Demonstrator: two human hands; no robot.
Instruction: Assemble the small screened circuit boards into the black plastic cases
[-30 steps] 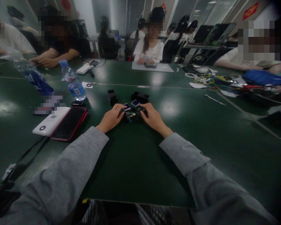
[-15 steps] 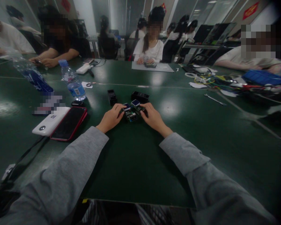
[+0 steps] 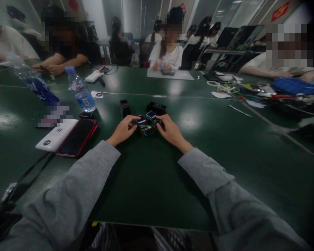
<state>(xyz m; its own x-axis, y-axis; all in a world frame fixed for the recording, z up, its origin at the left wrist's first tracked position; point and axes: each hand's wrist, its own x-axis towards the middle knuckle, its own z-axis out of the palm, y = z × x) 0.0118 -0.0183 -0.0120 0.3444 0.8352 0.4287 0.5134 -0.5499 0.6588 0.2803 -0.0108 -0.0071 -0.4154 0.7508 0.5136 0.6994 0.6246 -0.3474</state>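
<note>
On the dark green table (image 3: 151, 181) lies a cluster of small green circuit boards (image 3: 147, 126) with tiny blue-lit screens. My left hand (image 3: 122, 130) rests at its left side with curled fingers touching the boards. From the right, my right hand (image 3: 171, 131) closes its fingers on the same cluster. Both arms wear grey sleeves. Two small black boxes (image 3: 125, 107) (image 3: 156, 107) stand just behind the boards.
A red-cased phone (image 3: 76, 137) and a white power bank (image 3: 55, 135) lie left of my hands, with a water bottle (image 3: 80, 90) behind them. A metal tool (image 3: 239, 111) and tangled wires (image 3: 240, 90) sit at the right. Other people sit across the table.
My left hand has shifted slightly left and back from the boards; the view has barely moved. The right hand stays where it was.
</note>
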